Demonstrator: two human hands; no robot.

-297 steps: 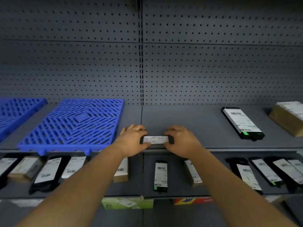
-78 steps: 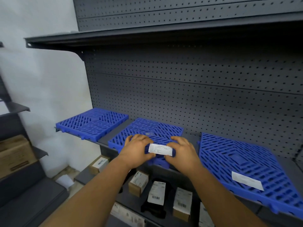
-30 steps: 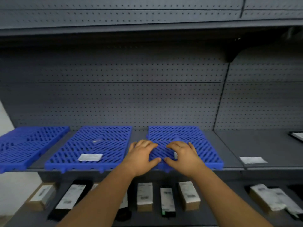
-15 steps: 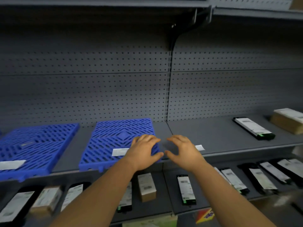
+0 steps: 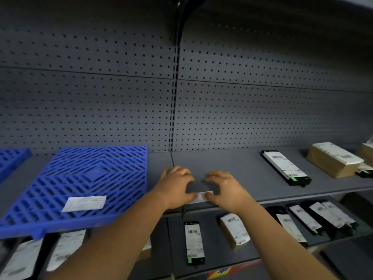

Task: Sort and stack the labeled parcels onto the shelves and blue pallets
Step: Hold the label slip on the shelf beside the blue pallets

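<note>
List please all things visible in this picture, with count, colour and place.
blue pallet: one whole, another cut off at far left, on upper shelf
white label: one, on pallet
white slip: one, at shelf's front edge
black parcel: one, upper shelf, right
brown parcel: one whole, more cut off at far right, upper shelf
labelled parcels: several, black or brown, lower shelf
left hand, right hand: either side of slip

A pallet point(image 5: 84, 178) lies on the shelf point(image 5: 232, 168), left of 2 parcels point(image 5: 285, 167).
</note>
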